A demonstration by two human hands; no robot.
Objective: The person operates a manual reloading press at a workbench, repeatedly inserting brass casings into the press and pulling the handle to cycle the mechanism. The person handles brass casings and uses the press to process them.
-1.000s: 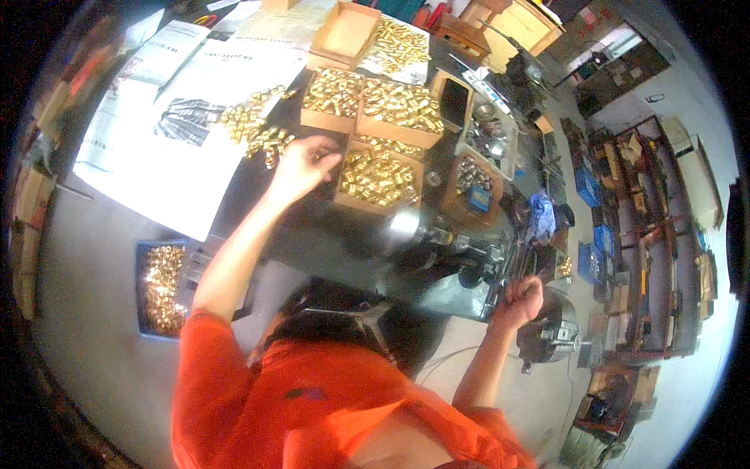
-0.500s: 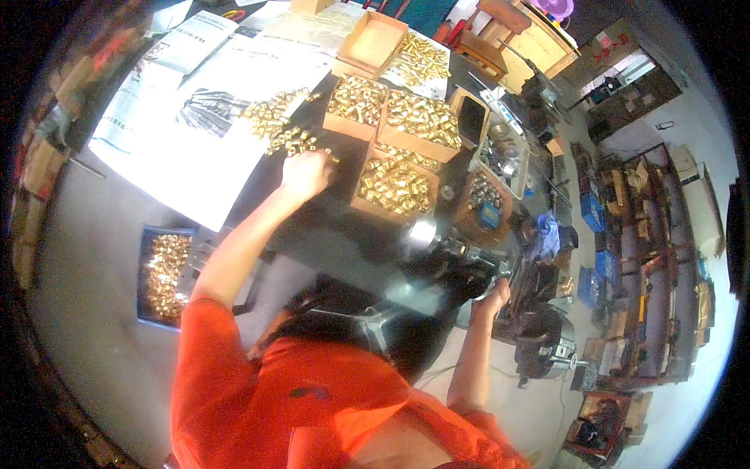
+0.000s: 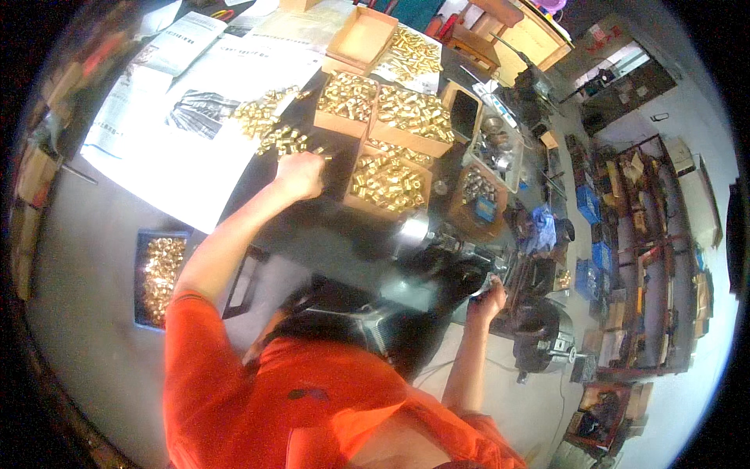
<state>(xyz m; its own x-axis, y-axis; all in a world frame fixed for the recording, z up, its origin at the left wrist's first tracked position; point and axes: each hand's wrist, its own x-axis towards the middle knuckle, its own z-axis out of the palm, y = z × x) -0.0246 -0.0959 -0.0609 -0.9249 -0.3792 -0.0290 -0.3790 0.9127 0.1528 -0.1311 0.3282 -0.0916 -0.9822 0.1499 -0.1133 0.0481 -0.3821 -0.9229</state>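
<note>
My left hand (image 3: pixel 300 177) is over the dark tabletop, its fingers curled together beside a loose heap of small brass fittings (image 3: pixel 285 142). Whatever its fingertips hold, if anything, is hidden. To its right stands a cardboard box of brass fittings (image 3: pixel 388 184). My right hand (image 3: pixel 490 300) is closed round a handle at the right end of a small bench machine (image 3: pixel 461 262). A shiny round metal part (image 3: pixel 414 231) sits at that machine's left end.
Further back are more boxes of brass parts (image 3: pixel 412 116) and an empty cardboard tray (image 3: pixel 362 37). Newspaper (image 3: pixel 195 156) covers the table's left side. A blue bin of brass pieces (image 3: pixel 162 277) stands lower left. Shelving (image 3: pixel 644 258) lines the right wall.
My left hand has drawn slightly toward me from the loose brass heap. My right hand has dipped a little nearer me at the handle. The whole view has shifted slightly.
</note>
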